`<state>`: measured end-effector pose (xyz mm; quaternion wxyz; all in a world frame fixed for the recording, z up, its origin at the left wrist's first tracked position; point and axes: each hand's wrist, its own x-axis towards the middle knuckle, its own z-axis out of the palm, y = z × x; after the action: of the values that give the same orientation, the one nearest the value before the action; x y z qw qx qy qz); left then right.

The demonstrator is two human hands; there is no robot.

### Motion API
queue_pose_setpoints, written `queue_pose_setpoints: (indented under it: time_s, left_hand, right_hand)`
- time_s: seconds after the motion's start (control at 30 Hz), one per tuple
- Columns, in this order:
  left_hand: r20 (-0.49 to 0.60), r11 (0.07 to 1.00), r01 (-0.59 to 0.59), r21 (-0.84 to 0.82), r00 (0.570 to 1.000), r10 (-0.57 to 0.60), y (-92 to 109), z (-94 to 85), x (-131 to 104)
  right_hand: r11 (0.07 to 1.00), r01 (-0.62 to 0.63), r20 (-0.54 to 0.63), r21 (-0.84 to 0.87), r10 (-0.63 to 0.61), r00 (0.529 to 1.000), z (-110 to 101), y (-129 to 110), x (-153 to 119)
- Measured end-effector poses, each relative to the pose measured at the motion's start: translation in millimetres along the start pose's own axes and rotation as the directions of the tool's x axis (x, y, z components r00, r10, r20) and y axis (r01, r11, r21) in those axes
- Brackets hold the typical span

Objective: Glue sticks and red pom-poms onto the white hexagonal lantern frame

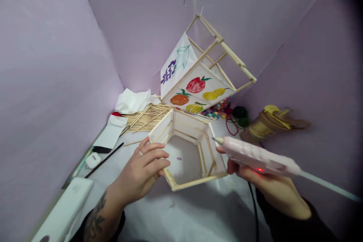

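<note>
My left hand (143, 168) grips the left side of a small five-sided frame (185, 123) made of wooden sticks, with white panels along its walls. My fingers reach over the frame's edge. In my right hand (268, 181) is a pale pink hot glue gun (252, 155), its red light lit and a long glue stick coming out of its back end. The nozzle points left, at the frame's right wall; whether it touches cannot be made out. My right fingertips are beside the frame's right corner, partly hidden under the gun.
A larger stick frame with painted fruit panels (193, 87) leans at the back. Loose wooden sticks (138, 121), white cloth (133, 100) and a thin brush (106, 159) lie left, by an earbud case (93, 160) and a long white object (66, 208). A cup (261, 123) stands right.
</note>
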<state>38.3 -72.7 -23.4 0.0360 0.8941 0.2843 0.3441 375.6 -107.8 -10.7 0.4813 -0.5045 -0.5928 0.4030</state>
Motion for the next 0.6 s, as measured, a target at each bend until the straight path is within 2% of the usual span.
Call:
queue_pose_setpoints:
  time_s: [0.1,0.17,0.3,0.37,0.5,0.6]
  left_hand:
    - [-0.003,1.000,0.011,0.020,1.000,-0.010,2.8,-1.5,-0.6]
    - [-0.012,0.999,0.008,0.036,1.000,-0.008,4.9,-2.8,-0.8]
    - [-0.034,0.998,0.034,0.046,0.999,-0.033,5.6,-3.9,-1.5]
    - [-0.030,0.998,0.047,0.034,0.998,-0.046,4.3,-4.2,-1.6]
    - [-0.013,0.998,0.061,0.005,0.998,-0.061,0.2,-5.8,-0.3]
    - [0.017,0.997,0.066,-0.035,0.998,-0.066,-2.4,-9.4,0.9]
  right_hand:
    - [0.998,0.003,0.040,-0.059,-0.001,0.999,5.9,-10.4,26.4]
    - [0.996,0.037,0.047,-0.085,-0.033,0.998,10.7,-11.5,34.4]
    - [0.982,0.156,0.036,-0.110,-0.153,0.988,11.1,-2.6,31.9]
    - [0.975,0.179,0.041,-0.129,-0.175,0.984,8.9,1.4,28.3]
    - [0.982,0.139,0.035,-0.125,-0.136,0.990,8.9,0.5,24.4]
    - [0.996,0.060,0.031,-0.065,-0.058,0.998,10.5,0.8,22.1]
